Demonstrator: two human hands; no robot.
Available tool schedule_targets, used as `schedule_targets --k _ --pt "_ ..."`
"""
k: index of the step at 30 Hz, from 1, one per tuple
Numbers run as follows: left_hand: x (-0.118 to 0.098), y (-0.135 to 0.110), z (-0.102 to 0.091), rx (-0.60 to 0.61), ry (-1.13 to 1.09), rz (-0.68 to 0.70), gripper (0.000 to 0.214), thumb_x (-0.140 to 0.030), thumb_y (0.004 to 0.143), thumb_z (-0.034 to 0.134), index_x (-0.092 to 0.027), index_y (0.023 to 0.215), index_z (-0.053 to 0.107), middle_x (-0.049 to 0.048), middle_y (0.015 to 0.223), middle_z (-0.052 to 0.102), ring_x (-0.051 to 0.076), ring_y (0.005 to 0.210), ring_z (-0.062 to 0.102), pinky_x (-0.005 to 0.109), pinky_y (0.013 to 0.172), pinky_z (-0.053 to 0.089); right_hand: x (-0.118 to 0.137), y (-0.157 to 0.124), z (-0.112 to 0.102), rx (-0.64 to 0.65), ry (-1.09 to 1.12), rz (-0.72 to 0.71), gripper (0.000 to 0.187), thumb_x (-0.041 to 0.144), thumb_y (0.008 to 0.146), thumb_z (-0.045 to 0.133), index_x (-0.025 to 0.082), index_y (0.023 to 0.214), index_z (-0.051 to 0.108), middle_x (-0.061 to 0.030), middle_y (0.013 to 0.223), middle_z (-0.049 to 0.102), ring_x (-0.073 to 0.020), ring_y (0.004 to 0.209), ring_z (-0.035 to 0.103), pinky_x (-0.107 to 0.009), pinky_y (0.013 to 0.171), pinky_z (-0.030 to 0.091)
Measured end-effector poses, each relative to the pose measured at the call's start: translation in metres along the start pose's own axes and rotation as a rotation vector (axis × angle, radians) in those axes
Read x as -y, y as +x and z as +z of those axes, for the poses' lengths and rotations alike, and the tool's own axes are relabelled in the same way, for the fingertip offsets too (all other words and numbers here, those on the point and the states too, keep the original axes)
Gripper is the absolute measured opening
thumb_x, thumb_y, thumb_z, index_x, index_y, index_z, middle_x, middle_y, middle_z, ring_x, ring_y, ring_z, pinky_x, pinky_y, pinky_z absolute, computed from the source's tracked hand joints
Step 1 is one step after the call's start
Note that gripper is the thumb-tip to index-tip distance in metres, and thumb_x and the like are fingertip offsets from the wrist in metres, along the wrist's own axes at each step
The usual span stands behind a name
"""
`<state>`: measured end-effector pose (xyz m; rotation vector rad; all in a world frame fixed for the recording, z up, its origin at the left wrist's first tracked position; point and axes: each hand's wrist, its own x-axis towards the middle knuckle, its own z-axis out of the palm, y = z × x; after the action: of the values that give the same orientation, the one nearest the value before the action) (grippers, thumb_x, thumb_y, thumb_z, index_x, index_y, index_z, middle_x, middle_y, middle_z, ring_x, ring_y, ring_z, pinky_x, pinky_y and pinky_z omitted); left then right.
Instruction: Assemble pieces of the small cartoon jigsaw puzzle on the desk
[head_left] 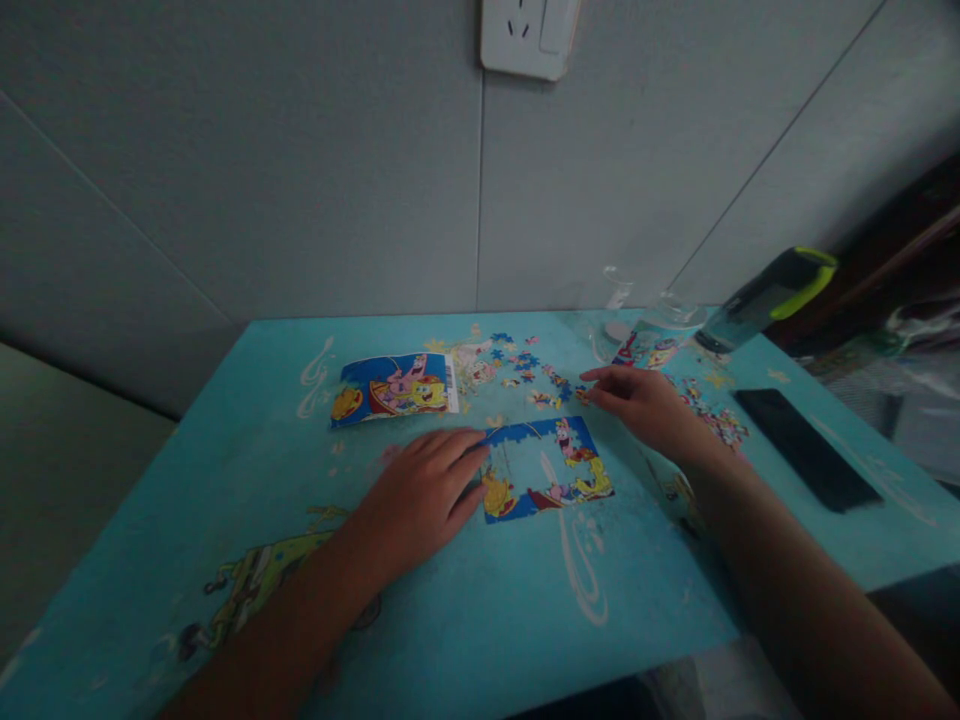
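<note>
A partly assembled jigsaw puzzle [525, 432] lies flat on the blue table, its cartoon border joined around a bare middle. My left hand [431, 485] rests at the puzzle's left edge, fingers stretched out and touching it. To the upper right of the puzzle, my right hand [637, 400] has thumb and index finger close together at a small orange and blue puzzle piece [580, 394]. Several loose blue and yellow pieces [526, 362] are scattered just behind the puzzle. Behind my left hand lies the picture card [397, 386] with the same cartoon scene.
A pile of mixed pieces [724, 420] sits right of my right hand, partly covered by it. Farther right lies a black phone [806, 448]. Clear plastic containers [671, 312] and a dark bottle with a lime-green handle [765, 300] stand near the wall [337, 180].
</note>
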<state>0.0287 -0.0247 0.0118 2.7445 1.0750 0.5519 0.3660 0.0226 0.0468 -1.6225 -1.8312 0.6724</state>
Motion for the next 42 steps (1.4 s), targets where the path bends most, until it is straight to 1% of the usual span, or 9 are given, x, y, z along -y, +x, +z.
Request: schedule_targets --k 3,5,7,10,13,18,22,34,42 --pt "0.0 0.0 0.0 0.015 0.023 -0.012 0.037 -0.03 0.1 0.059 -0.021 0.136 0.06 0.0104 0.143 0.059 0.031 0.126 0.058 0.054 0.105 0.05 0.008 -0.008 -0.001 0.155 0.054 -0.015 0.035 0.035 0.091 0.061 0.023 0.121 0.076 -0.0045 0.093 0.078 -0.0203 0.079 0.069 -0.032 0.069 0.056" --pt "-0.001 0.0 -0.001 0.021 0.029 -0.022 0.037 -0.031 0.1 0.059 -0.021 0.136 0.061 0.0101 0.143 0.059 0.031 0.126 0.059 0.054 0.103 0.051 0.014 -0.013 0.0 0.226 0.103 -0.012 0.031 0.034 0.092 0.061 0.026 0.116 0.078 -0.0032 0.101 0.079 -0.0209 0.087 0.071 -0.033 0.076 0.058" --pt "-0.002 0.001 -0.001 0.019 0.029 -0.026 0.037 -0.031 0.1 0.059 -0.022 0.136 0.061 0.0099 0.143 0.059 0.031 0.125 0.059 0.054 0.103 0.051 0.022 -0.019 0.005 0.283 0.179 0.007 0.028 0.034 0.092 0.062 0.026 0.112 0.079 -0.0027 0.099 0.079 -0.0201 0.087 0.071 -0.033 0.079 0.058" --pt "-0.004 0.001 -0.002 0.024 0.031 -0.027 0.037 -0.03 0.1 0.058 -0.022 0.137 0.06 0.0098 0.144 0.059 0.03 0.126 0.058 0.053 0.104 0.051 0.036 -0.028 0.016 0.372 0.275 0.042 0.029 0.038 0.092 0.066 0.023 0.113 0.078 -0.002 0.085 0.076 -0.0165 0.074 0.068 -0.028 0.068 0.056" --pt "-0.005 0.001 -0.002 0.037 0.038 -0.043 0.038 -0.031 0.1 0.059 -0.022 0.137 0.059 0.0097 0.144 0.058 0.031 0.126 0.058 0.054 0.103 0.051 0.049 -0.036 0.033 0.423 0.291 0.029 0.031 0.04 0.091 0.069 0.021 0.113 0.077 -0.0006 0.08 0.072 -0.0129 0.064 0.06 -0.024 0.057 0.048" --pt "-0.006 0.002 -0.004 0.027 0.02 -0.038 0.037 -0.03 0.099 0.061 -0.021 0.135 0.061 0.0105 0.141 0.06 0.031 0.125 0.058 0.053 0.103 0.05 0.057 -0.044 0.058 0.396 0.255 0.0 0.025 0.034 0.094 0.065 0.021 0.111 0.077 0.0007 0.075 0.069 -0.012 0.061 0.056 -0.024 0.056 0.046" --pt "-0.008 0.003 -0.006 0.014 0.019 -0.017 0.037 -0.027 0.098 0.062 -0.019 0.135 0.061 0.0114 0.14 0.06 0.03 0.125 0.058 0.05 0.104 0.051 0.059 -0.046 0.067 0.356 0.252 -0.048 0.023 0.034 0.096 0.064 0.022 0.109 0.078 0.001 0.078 0.069 -0.0126 0.063 0.055 -0.025 0.059 0.047" --pt "-0.012 0.005 -0.009 0.018 0.029 -0.031 0.037 -0.027 0.098 0.063 -0.019 0.134 0.06 0.0099 0.14 0.059 0.029 0.124 0.058 0.047 0.103 0.05 0.055 -0.045 0.077 0.313 0.189 -0.177 0.022 0.027 0.098 0.062 0.028 0.114 0.076 0.0001 0.103 0.079 -0.017 0.089 0.071 -0.029 0.081 0.055" --pt "-0.014 0.007 -0.011 0.021 0.023 -0.031 0.032 -0.027 0.099 0.062 -0.018 0.129 0.063 0.0097 0.136 0.062 0.027 0.122 0.06 0.046 0.102 0.05 0.058 -0.045 0.077 0.304 0.136 -0.197 0.022 0.027 0.098 0.063 0.028 0.115 0.077 -0.0012 0.098 0.078 -0.0173 0.082 0.072 -0.032 0.081 0.056"
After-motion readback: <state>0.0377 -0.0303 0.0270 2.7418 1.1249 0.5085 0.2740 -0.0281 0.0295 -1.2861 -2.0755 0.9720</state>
